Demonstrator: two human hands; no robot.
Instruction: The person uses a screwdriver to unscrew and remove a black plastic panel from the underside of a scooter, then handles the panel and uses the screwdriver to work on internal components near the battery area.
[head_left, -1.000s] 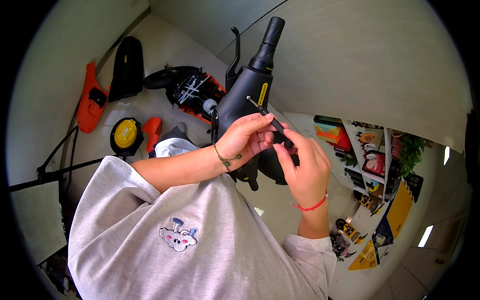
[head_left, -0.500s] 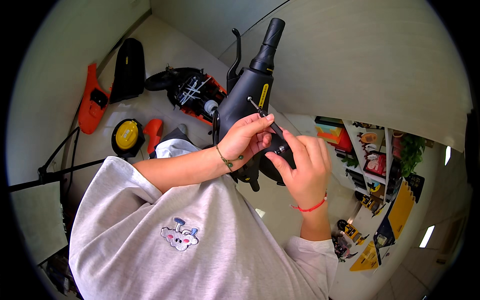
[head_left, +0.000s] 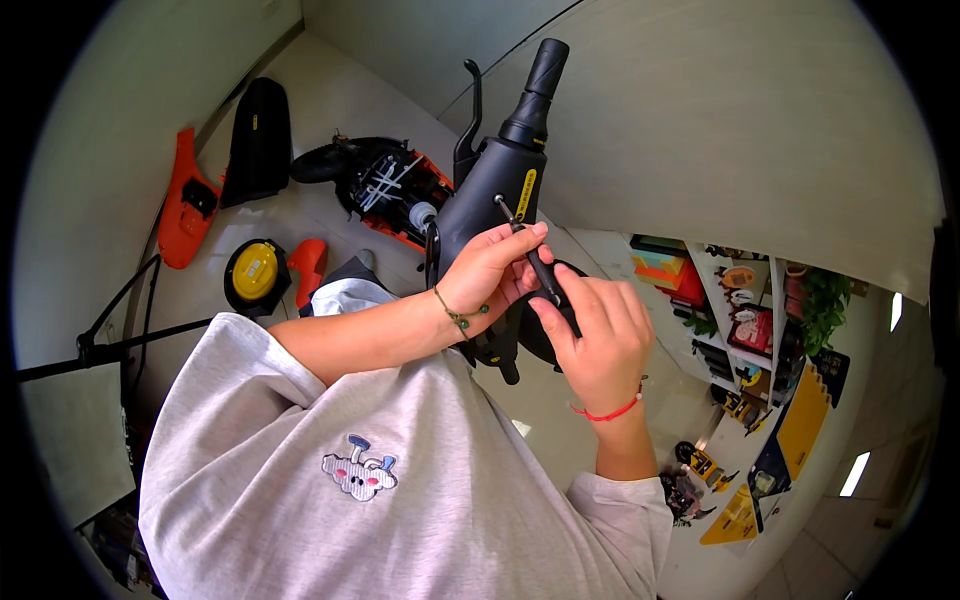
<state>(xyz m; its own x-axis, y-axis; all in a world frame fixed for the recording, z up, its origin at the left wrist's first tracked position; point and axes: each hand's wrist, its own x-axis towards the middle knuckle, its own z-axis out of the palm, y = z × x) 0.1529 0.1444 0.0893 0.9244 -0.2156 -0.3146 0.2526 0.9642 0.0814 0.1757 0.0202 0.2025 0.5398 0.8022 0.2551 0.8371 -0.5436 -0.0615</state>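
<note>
A black-handled screwdriver [head_left: 544, 273] slants across the dark scooter handlebar housing [head_left: 478, 190], its silver tip resting at a small spot on the housing's surface. My left hand [head_left: 490, 268] pinches the screwdriver near the front of its handle, thumb along the top. Behind it, my right hand [head_left: 603, 338] has thumb and fingers closed round the rear of the handle. Beyond both hands, the housing carries a ribbed black grip [head_left: 541, 90] and a brake lever [head_left: 473, 108]. My hands partly cover the housing's near end.
On the floor to the left lie a scooter body [head_left: 385, 185] with exposed wiring, an orange panel [head_left: 185, 210], a black cover [head_left: 258, 140] and a round yellow-and-black part [head_left: 256, 272]. A stocked shelf [head_left: 715, 300] stands to the right. A black stand [head_left: 90, 348] is at far left.
My right hand has shifted its hold on the screwdriver handle, so more of the handle's rear shows. My left hand and the tip have stayed nearly in place.
</note>
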